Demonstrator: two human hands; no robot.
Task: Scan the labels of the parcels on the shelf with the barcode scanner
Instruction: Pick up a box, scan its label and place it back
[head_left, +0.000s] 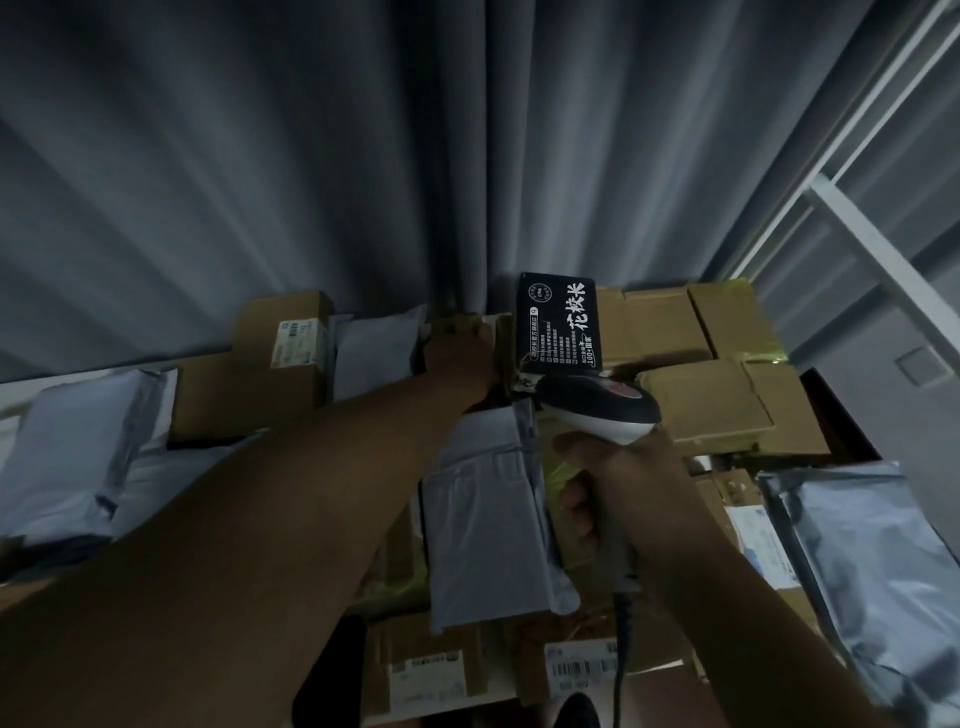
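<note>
Right hand (618, 488) wrapped round barcode scanner (597, 410) handle, head aimed far toward black box (558, 325). Left hand (460, 353) stretched to far row of shelf (841, 405); fingers hidden, likely steadying brown parcel (470, 319) for scanning.

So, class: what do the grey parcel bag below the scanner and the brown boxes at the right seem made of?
Grey parcel bag: probably thin plastic film, with a wrinkled, slightly glossy surface. Brown boxes: likely cardboard, matte with flat faces and straight edges; shiny yellowish tape runs along some edges.
</note>
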